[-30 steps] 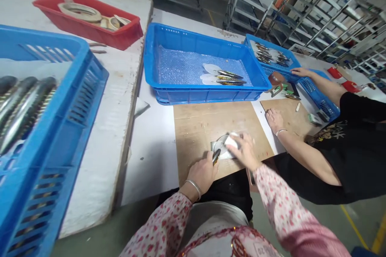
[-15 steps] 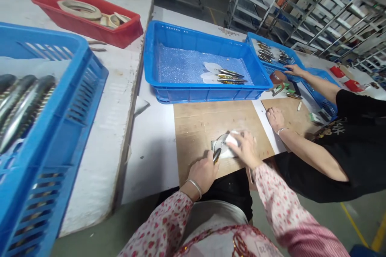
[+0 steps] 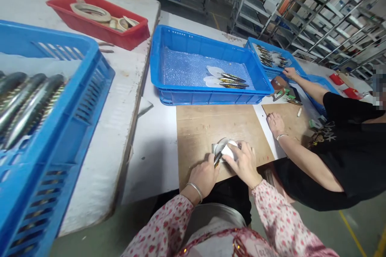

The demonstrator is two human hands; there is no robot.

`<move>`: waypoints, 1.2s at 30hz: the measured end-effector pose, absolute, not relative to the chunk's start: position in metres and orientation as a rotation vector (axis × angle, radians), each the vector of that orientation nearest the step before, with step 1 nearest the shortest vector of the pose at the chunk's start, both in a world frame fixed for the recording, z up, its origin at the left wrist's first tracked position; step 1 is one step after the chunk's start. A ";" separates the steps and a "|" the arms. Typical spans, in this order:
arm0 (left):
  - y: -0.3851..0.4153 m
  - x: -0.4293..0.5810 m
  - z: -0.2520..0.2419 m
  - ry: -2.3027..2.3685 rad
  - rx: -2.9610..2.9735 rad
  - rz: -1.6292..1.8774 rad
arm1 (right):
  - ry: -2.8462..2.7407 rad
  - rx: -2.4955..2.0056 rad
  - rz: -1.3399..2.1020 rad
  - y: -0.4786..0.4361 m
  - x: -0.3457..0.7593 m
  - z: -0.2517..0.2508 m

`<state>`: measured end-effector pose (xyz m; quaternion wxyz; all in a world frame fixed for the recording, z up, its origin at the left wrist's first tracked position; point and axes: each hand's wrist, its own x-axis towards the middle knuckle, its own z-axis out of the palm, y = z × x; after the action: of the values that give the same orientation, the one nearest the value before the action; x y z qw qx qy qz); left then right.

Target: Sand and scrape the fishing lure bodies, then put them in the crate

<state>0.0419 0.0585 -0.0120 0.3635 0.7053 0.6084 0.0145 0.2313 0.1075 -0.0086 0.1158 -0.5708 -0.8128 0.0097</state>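
My left hand (image 3: 204,176) is closed around a dark fishing lure (image 3: 217,160) low over the brown board (image 3: 197,126). The lure's clear, rounded lip (image 3: 221,145) points away from me, above a pale flat piece on the board. My right hand (image 3: 245,164) pinches a white wad (image 3: 230,149), perhaps cloth or paper, against the lip. Its fingers partly cover the lip. Beyond the board, a blue tray (image 3: 208,95) lined with bubble wrap holds several finished-looking lures (image 3: 232,81) with clear lips.
At left stands a blue crate (image 3: 90,84) of larger lures (image 3: 30,108). Behind it, a red bin (image 3: 120,40) holds tape rolls. On my right, a co-worker's arm (image 3: 310,162) rests by another board (image 3: 286,122). A farther blue tray (image 3: 273,73) holds more lures.
My right hand and the white wad have shifted slightly down toward the lure's body. My left hand keeps hold of the lure. The co-worker's far hand has moved slightly left; the camera view has shifted a little.
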 end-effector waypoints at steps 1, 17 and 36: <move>0.058 0.042 -0.012 1.564 1.818 0.041 | -2.386 -1.663 0.047 0.108 0.232 -0.009; 0.058 0.041 -0.017 1.581 1.811 0.088 | -2.329 -1.737 -0.005 0.099 0.226 -0.002; 0.058 0.040 -0.018 1.605 1.841 0.063 | -2.306 -1.758 0.007 0.106 0.232 -0.004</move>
<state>0.0399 0.0583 -0.0179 0.3421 0.7082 0.6172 0.0241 0.2316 0.1055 -0.0038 0.1203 -0.6019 -0.7895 0.0023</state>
